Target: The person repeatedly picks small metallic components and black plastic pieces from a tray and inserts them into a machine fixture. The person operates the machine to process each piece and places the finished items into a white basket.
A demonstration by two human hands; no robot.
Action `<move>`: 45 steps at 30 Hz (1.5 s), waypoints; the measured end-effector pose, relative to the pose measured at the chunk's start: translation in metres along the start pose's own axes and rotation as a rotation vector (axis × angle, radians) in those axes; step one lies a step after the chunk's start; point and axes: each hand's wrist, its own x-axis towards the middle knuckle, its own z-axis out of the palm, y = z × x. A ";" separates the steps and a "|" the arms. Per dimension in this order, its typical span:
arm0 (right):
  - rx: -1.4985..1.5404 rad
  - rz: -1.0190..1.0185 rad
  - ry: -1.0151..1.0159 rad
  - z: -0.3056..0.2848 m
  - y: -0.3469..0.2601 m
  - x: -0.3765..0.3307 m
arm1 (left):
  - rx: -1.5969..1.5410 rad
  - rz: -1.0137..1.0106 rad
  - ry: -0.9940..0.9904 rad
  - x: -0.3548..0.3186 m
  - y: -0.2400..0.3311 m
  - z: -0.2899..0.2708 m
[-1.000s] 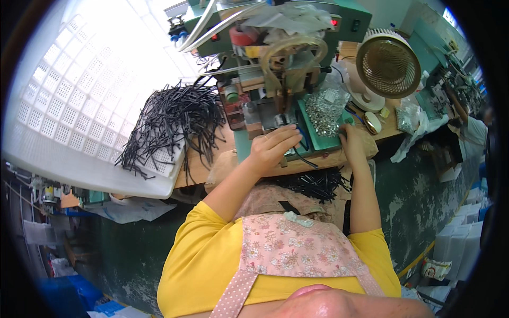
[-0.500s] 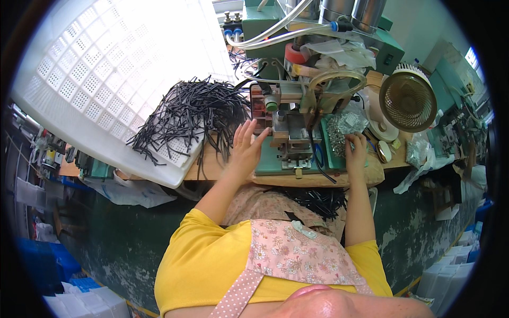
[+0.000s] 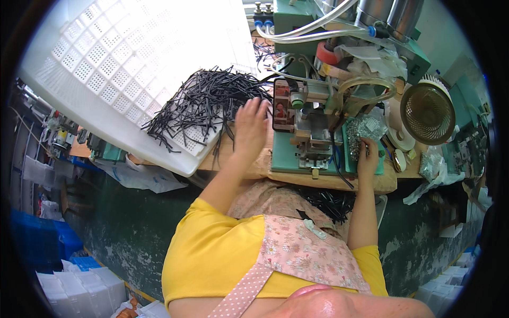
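My left hand (image 3: pixel 251 128), fingers stretched out, reaches the right edge of a heap of thin black strips (image 3: pixel 204 103) on a white perforated tray. My right hand (image 3: pixel 368 159) is at a green tray (image 3: pixel 379 165) of small shiny metal pieces (image 3: pixel 356 139). Its fingers are bent together among the pieces, and what they hold is too small to make out. Between my hands stands a green bench press (image 3: pixel 286 156) with a metal fixture (image 3: pixel 314 130). A single black strip (image 3: pixel 342 172) hangs down by the fixture.
A large white perforated crate (image 3: pixel 119 151) fills the left of the wooden table. A small fan (image 3: pixel 427 113) stands at right, beside a white reel (image 3: pixel 398 135). Clear air hoses (image 3: pixel 313 36) cross above the press. More black strips (image 3: pixel 331 204) lie on my lap.
My left hand has gone from beside the press to the heap of black strips. My right hand stays at the metal pieces. The whole view has shifted a little.
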 end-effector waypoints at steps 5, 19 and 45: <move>0.023 0.169 -0.010 0.002 -0.004 -0.001 | 0.125 -0.342 -0.414 -0.054 -0.074 -0.058; 0.301 0.121 -0.139 0.005 -0.118 0.031 | -0.434 -0.659 -0.267 -0.020 -0.055 -0.039; -0.060 0.178 -0.080 -0.037 -0.003 0.011 | -0.770 0.565 0.167 0.021 0.128 -0.017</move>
